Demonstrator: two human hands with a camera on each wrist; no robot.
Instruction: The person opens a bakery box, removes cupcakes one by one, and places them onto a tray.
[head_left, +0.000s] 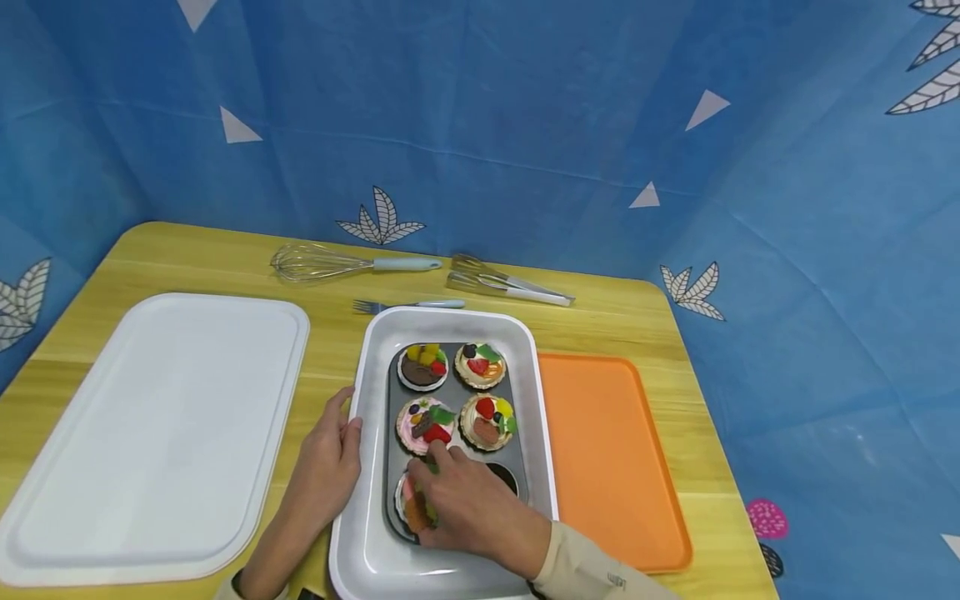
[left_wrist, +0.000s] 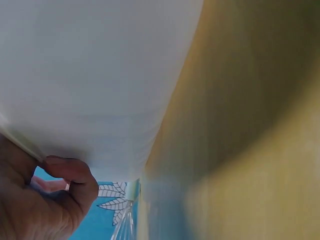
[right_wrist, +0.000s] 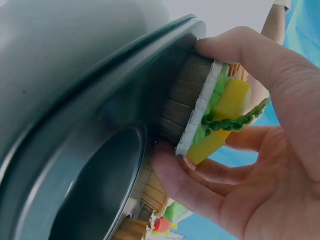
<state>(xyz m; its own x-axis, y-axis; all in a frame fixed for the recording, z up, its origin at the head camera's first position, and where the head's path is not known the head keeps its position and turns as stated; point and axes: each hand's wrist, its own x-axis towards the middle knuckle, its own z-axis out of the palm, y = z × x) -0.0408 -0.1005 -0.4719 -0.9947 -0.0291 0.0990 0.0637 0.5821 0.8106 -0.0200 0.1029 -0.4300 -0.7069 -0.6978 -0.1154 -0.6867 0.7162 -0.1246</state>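
Observation:
My right hand (head_left: 480, 504) pinches a toy tartlet (right_wrist: 190, 100) in a white pleated case, thumb on one side and fingertips on the other. It is at the near-left cup of a dark grey muffin tin (head_left: 512, 454), with yellow, green and brown toppings. In the right wrist view its base stands close against the tin's top, next to an empty round cup (right_wrist: 100, 185). Several other tartlets (head_left: 481, 366) fill the far cups. The tin lies in a deep white tub (head_left: 542, 433). My left hand (head_left: 326, 458) grips the tub's left rim, thumb on the outer wall.
A large white tray (head_left: 150, 433) lies to the left, an orange tray (head_left: 607, 458) to the right of the tub. Behind the tub are a whisk (head_left: 322, 262), a fork (head_left: 408, 305) and tongs (head_left: 510, 283). A blue patterned cloth (head_left: 487, 108) hangs behind the wooden table (head_left: 622, 308).

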